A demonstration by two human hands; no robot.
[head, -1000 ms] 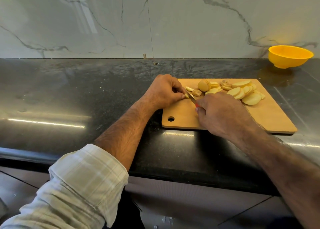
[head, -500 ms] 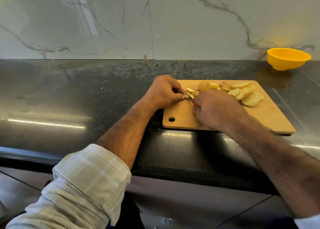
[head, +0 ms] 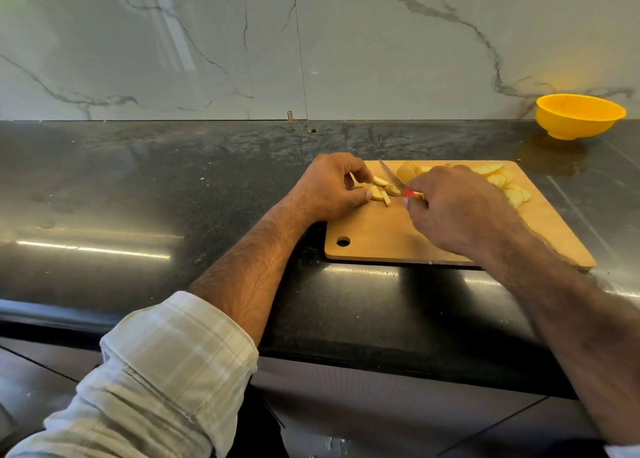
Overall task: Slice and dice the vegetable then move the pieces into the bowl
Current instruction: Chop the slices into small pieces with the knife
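Knife (head: 391,177) lifted since before | right hand (head: 450,208) grips handle | left hand (head: 329,187) fingers pinch potato slice (head: 376,192) | wet, slippery; hold edges

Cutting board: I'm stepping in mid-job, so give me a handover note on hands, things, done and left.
Left hand: pinches potato strips on the board.
Right hand: grips the red-handled knife, blade lifted over the strips.
Slices lie piled at the board's far right; bowl sits beyond on the counter, contents not visible.
Done: slicing, a few strips.
Left: dice the rest, move the pieces to the bowl.
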